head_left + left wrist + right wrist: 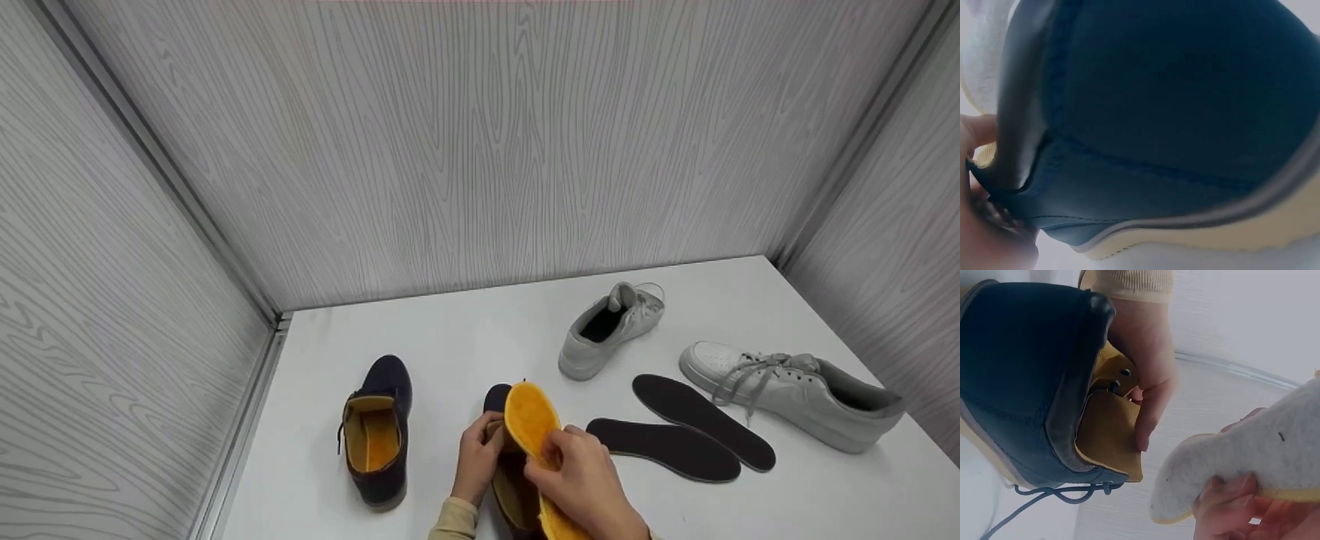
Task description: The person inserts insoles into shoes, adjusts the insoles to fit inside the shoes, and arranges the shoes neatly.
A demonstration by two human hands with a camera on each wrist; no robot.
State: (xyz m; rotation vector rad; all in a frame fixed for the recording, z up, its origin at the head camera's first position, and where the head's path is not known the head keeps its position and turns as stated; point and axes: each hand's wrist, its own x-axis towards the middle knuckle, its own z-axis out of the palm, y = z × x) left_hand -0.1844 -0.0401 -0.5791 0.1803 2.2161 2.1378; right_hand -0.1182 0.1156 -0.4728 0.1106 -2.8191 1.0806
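At the front of the table, my left hand [478, 459] pinches the tan tongue [1107, 433] of a dark blue lace-up shoe [1022, 365], whose opening faces me in the head view. My right hand [581, 476] grips a yellow insole [531, 420] by its middle, above and to the right of that opening. The insole's underside is pale grey felt in the right wrist view, and its front end points away from me. In the left wrist view the shoe's blue side [1162, 107] fills most of the picture, with left-hand fingers at its edge.
A matching dark shoe [388, 375] with an orange-yellow inside stands to the left. Two black insoles [675, 448] overlap on the right. Behind them are a white sneaker [592, 345] and another white sneaker [795, 394] on its right. Grey wood-grain panels [480, 150] enclose the table.
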